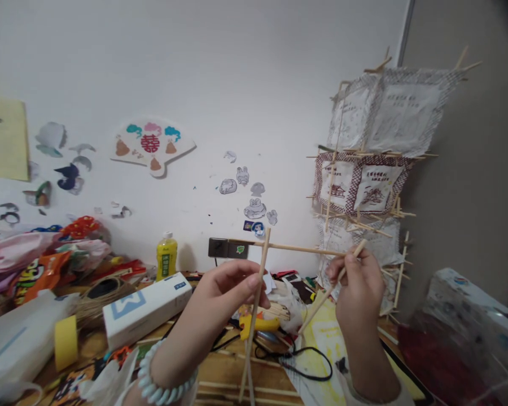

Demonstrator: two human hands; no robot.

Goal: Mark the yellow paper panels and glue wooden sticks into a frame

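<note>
Both my hands hold up several thin wooden sticks over the table. A long upright stick [265,248] leans between the thumb and fingers of my left hand [232,285]. From its upper part a crosswise stick [305,248] runs right to my right hand [359,282]. My right fingers pinch a slanting stick [319,310] where it meets the crosswise one. Whether the sticks are fastened at these crossings I cannot tell. Behind the upright stick, a yellow glue gun [260,324] lies on the table, partly hidden.
A tiered stick-and-paper lantern [364,180] stands at the right by the wall. Left lie a white box [148,310], yellow tape [65,342], twine [97,299] and plastic bags. A yellow drink bottle [166,256] stands behind. A black cord [317,375] loops over the paper.
</note>
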